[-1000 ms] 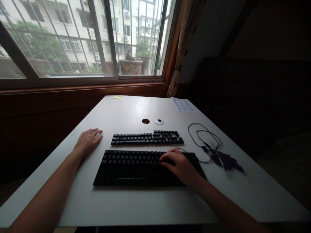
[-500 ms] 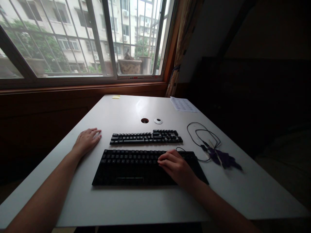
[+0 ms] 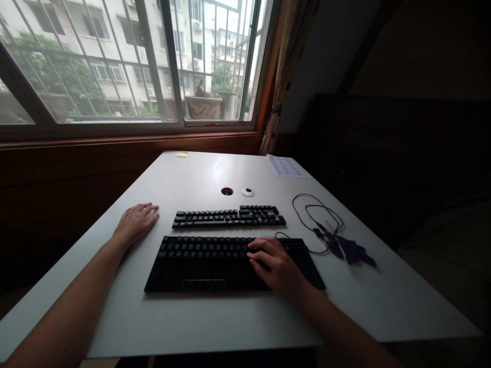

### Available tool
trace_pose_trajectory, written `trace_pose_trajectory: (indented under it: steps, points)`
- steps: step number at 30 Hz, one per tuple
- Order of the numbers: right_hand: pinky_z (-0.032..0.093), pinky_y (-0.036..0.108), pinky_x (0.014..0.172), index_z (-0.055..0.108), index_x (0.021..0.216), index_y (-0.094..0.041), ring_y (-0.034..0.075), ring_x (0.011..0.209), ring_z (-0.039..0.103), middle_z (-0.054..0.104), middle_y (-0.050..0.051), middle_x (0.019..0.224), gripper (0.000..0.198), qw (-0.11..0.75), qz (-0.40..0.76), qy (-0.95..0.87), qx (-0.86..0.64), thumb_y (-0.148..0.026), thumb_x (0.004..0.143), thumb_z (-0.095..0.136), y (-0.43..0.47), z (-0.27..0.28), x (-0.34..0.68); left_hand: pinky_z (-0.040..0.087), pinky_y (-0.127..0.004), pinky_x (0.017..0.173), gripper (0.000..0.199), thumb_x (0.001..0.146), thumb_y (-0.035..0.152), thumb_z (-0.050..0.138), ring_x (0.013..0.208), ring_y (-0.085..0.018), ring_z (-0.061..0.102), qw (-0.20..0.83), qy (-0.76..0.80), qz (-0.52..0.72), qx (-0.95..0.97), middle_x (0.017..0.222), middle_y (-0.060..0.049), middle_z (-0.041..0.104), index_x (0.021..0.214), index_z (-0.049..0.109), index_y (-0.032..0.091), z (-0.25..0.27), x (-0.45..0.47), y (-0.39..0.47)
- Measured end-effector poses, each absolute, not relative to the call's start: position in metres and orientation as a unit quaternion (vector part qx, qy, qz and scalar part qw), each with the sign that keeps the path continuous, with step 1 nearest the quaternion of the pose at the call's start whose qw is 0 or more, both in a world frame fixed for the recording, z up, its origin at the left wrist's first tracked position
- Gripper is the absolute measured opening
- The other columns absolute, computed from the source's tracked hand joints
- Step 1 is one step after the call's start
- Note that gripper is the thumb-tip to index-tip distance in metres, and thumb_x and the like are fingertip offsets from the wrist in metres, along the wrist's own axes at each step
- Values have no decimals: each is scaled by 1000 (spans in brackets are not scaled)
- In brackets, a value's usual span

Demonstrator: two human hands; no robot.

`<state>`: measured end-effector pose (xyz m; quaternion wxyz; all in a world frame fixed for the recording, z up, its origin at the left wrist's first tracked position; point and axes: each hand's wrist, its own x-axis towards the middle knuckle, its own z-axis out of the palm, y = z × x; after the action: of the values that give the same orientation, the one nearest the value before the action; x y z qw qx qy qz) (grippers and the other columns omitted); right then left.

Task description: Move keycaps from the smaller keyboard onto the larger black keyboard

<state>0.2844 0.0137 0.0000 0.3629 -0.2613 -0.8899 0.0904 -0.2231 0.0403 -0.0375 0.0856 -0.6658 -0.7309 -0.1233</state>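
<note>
Head view shows a black keyboard on the white worktop, the right hand over its right half, fingers curved down at the end of the key rows; whether they pinch anything, I cannot tell. Left of the keyboard, the left hand lies flat, fingers slightly spread. Just beyond the keyboard sit rows of black keycaps; to its right, a looped cable meets purple cloth.

black keyboard | flat | far rows keyed | black keycaps | rows behind
</note>
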Motion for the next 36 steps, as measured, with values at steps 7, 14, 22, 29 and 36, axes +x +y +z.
trace_pose_trajectory:
  steps: [7,14,22,29,36]
  points:
    - [56,50,101,75,99,-23,28,123,59,74,8,114,14,364,54,-897,-247,-13,95,66,16,-4,285,42,-47,113,60,97,54,36,133,-32,58,93,-732,-122,-664,145,-12,62,137,66,21,-40,-224,42]
    - [55,50,103,74,92,-22,29,127,56,72,8,118,13,345,53,-905,-244,-12,94,67,16,-8,285,42,-47,113,60,97,55,35,133,-31,57,93,-733,-119,-664,146,-11,62,138,65,23,-42,-226,42]
    - [56,51,99,76,107,-21,29,119,59,72,10,116,19,376,6,-889,-260,-12,94,64,8,-2,285,43,-48,111,61,97,56,34,132,-32,58,94,-730,-120,-666,145,-12,62,137,66,23,-43,-228,42]
    - [56,52,95,78,105,-22,30,113,60,72,10,115,18,377,-20,-884,-275,-14,94,66,3,3,283,42,-47,112,62,97,56,34,133,-32,57,92,-730,-116,-668,145,-12,61,138,65,23,-43,-230,43]
    - [57,51,92,76,104,-21,28,106,62,73,9,108,16,371,-20,-889,-269,-14,96,64,2,4,282,43,-47,111,60,97,56,35,132,-32,57,93,-731,-119,-665,145,-11,63,137,66,24,-45,-230,43]
